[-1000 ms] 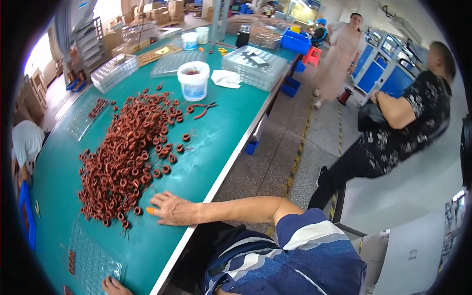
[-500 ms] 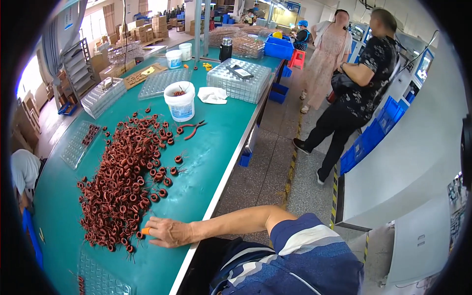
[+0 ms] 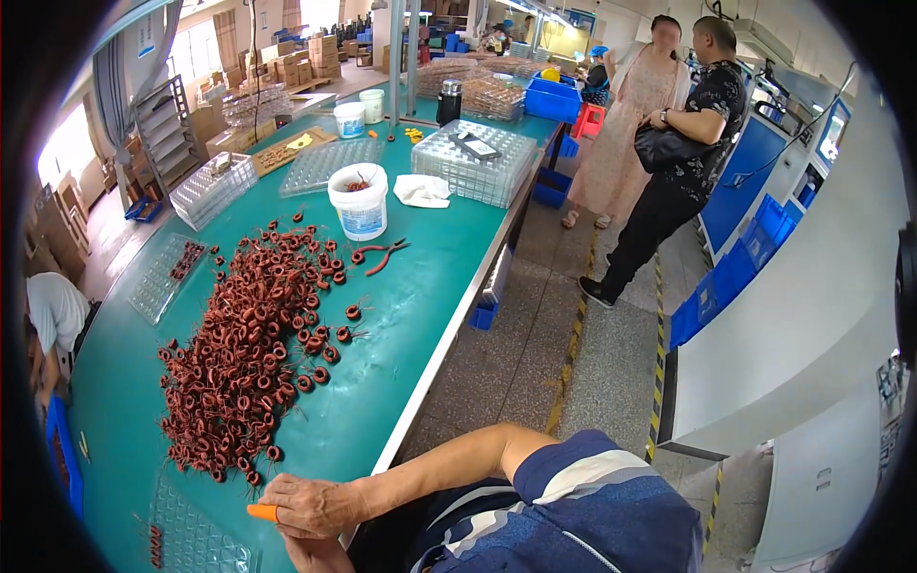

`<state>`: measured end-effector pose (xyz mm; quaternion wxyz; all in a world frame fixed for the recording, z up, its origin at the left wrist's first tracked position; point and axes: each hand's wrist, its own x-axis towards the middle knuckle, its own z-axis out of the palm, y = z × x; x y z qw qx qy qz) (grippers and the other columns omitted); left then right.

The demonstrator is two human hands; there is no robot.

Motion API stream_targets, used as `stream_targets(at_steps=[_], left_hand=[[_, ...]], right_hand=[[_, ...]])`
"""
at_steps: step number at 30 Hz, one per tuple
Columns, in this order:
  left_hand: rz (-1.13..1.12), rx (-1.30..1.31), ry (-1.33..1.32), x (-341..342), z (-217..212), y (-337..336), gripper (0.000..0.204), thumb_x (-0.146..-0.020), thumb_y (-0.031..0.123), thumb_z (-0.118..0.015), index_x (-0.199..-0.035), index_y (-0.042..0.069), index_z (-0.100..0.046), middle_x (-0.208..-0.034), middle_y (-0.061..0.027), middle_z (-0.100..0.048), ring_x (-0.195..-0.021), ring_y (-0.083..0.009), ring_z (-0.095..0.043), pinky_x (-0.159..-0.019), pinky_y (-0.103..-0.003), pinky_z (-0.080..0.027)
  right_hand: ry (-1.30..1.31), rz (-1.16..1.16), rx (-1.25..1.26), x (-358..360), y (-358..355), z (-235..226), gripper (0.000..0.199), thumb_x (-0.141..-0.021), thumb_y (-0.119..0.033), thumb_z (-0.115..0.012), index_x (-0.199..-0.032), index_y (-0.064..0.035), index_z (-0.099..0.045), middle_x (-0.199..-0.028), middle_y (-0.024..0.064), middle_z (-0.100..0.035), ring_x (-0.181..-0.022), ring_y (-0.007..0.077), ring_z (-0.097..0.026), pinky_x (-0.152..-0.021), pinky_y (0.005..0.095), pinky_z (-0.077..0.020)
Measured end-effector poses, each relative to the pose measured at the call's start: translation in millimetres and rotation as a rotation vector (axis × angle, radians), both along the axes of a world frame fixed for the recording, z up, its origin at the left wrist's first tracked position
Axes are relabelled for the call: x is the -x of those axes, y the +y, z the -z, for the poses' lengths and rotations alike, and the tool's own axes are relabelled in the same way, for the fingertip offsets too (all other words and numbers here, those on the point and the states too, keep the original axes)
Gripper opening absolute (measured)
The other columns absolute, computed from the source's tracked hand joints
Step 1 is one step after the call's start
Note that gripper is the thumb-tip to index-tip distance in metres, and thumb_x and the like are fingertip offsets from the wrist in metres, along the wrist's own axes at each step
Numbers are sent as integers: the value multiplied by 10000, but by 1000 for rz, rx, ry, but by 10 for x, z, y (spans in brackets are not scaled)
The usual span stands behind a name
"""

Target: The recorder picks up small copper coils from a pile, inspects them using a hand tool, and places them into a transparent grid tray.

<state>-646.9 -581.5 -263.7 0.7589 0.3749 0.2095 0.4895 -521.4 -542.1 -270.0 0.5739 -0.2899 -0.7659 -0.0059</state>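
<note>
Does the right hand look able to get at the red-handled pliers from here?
Probably yes, with a stretch: the right hand sits near the near end of the pile of coils, while the pliers lie uncovered, right of its far end. Only a few low loose coils flank the way.

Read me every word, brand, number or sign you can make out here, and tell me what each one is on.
No text is clear enough to quote.
Blue-and-white label on the near white bucket: too small and blurred to read.
Bluish label on a white bucket farther back: too small.
Bluish sign on the pale wall, upper left: too small.
</note>
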Motion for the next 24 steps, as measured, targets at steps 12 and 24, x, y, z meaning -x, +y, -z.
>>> stream_targets(at_steps=[12, 24], left_hand=[[35, -71, 591, 111, 49, 71, 331, -884, 105, -535, -1205, 27, -513, -1129, -51, -551, -1053, -159, -522, -873, -318, -459], [120, 404, 221, 1094, 525, 281, 148, -930, 161, -516, -977, 24, -547, -700, -9, -500, -517, -85, -427, -454, -235, -319]], right_hand=[[50, -328, 302, -319, -68, -125, 450, -781, -329, -696, -1108, -41, -586, -1130, 138, -534, -1098, 309, -497, -959, 442, -367], [-200, -323, 255, 561, 164, 550, 251, -717, -136, -708, -965, -106, -680, -960, 80, -638, -851, 245, -641, -694, 322, -559]])
